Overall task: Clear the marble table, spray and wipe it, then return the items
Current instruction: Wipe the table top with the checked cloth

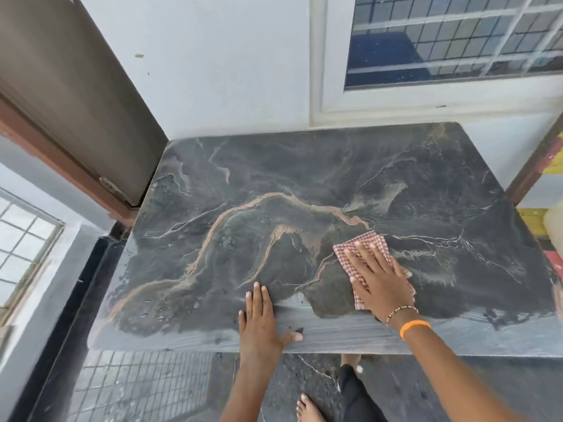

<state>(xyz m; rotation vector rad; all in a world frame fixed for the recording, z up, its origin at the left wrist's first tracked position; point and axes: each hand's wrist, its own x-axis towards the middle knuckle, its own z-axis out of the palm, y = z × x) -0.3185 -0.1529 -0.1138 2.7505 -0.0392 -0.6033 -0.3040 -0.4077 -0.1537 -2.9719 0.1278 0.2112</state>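
The marble table (213, 184) was found bare of items, set against the wall beneath a window (451, 38). A checked cloth (362, 242) lay folded flat on its near right part, pressed down by the right hand (376, 278) with fingers spread straight. The left hand (259, 318) was rested flat and open near the front edge. The cloth was judged light, soft and limp, best driven under a flat palm; the wetted surface was judged slippery.

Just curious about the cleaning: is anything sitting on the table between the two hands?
No. In the head view, only bare marble table lies between the flat left hand and the right hand pressing the checked cloth.
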